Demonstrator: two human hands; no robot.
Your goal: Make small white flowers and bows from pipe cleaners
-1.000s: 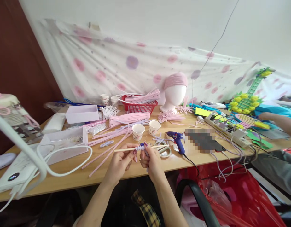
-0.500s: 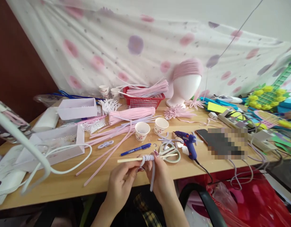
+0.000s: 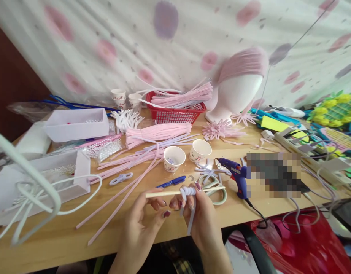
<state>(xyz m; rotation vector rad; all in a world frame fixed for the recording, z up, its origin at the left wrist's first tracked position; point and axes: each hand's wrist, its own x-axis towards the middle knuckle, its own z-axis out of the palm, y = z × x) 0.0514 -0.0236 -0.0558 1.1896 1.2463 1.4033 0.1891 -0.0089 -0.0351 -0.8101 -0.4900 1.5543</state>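
My right hand (image 3: 205,219) pinches a thin wooden stick (image 3: 162,194) wrapped with a pale lilac pipe cleaner (image 3: 188,191). Its thumb presses the coil, and a loose tail hangs below. On the other side my left hand (image 3: 145,219) has its thumb parted from its fingers, the index finger beside the stick's left end. A shorter lilac end dangles near its fingertips. Just behind lie a blue pen (image 3: 172,182) and pale green-handled scissors (image 3: 221,196), partly covered by the stick and my right hand.
Two paper cups (image 3: 174,159) stand mid-table, with a purple glue gun (image 3: 235,175) to their right. Pink pipe cleaners (image 3: 159,133) lie behind, before a red basket (image 3: 175,114) and a foam head (image 3: 240,91). White boxes (image 3: 78,125) and a looped white cable (image 3: 57,198) occupy the left.
The view has moved closer and lower. My left thumb has come away from the pipe cleaner's end, which hangs loose. My right hand keeps its pinch on the coil.
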